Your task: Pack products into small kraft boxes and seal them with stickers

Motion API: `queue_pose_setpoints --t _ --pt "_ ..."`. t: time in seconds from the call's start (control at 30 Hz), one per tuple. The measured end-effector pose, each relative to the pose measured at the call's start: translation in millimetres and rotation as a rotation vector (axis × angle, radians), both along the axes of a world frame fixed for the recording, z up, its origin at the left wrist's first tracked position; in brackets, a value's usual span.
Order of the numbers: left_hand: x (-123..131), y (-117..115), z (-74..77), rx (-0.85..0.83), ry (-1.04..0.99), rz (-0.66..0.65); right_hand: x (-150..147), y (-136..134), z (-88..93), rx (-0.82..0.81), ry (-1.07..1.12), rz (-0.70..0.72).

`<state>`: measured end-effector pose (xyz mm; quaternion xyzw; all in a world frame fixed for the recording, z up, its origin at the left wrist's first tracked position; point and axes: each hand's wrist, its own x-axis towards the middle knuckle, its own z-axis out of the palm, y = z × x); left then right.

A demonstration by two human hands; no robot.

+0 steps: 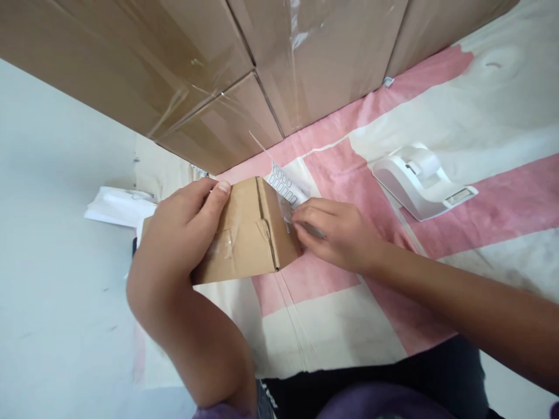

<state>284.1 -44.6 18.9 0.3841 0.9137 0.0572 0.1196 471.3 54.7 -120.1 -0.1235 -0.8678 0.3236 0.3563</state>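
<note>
In the head view, a person's left hand [181,233] grasped a small cardboard box [240,235] to the left of a white tape dispenser [404,189]. The right hand [334,233], between box and dispenser, curled its fingers at the box's end; whether they gripped anything could not be told. Large cartons [196,75] stood behind and left of the dispenser.
</note>
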Motion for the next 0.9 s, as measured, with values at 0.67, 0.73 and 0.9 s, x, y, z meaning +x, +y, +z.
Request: queue_pose_setpoints --t 0.67,0.73,0.9 --pt "0.3 1.2 -0.6 -0.01 0.036 -0.009 -4.0 0.0 5.3 -0.437 0.181 -0.028" --pt "0.6 1.2 -0.5 -0.016 0.034 0.001 -3.3 1.3 3.4 -0.368 0.159 -0.023" --pt "2.6 0.9 -1.2 -0.035 0.046 0.053 -2.8 1.0 -2.8 -0.203 0.114 0.065"
